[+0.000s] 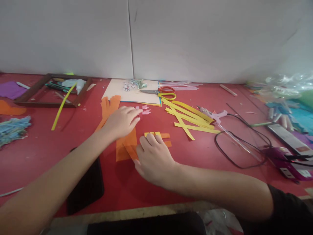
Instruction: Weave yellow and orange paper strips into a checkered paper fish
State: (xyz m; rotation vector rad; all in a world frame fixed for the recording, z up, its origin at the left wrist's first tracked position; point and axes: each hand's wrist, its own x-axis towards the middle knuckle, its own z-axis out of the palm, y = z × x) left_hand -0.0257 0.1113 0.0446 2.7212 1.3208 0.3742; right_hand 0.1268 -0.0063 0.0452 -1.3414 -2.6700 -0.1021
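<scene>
My left hand (pixel 122 121) reaches over the orange paper strips (pixel 107 109), its fingers stretched out. Its fingertips are at a small pink folded-paper piece (pixel 146 111); whether they touch it I cannot tell. My right hand (pixel 156 160) is closed, knuckles up, with an orange paper strip (pixel 130 150) running in at its thumb. Just beyond its knuckles lies a small yellow and orange woven paper piece (pixel 158 134), partly covered by the fingers. A wider orange paper sheet (pixel 122 155) lies flat between the two hands.
Scissors (pixel 166 93) rest on cream paper (pixel 117 88) at the back. To the right are yellow strips (pixel 190 117), a glue gun (pixel 215 116) with a looping cord, and a purple power strip (pixel 281 163). A wooden frame (pixel 46 105) stands left; a dark phone (pixel 88 186) is under my left forearm.
</scene>
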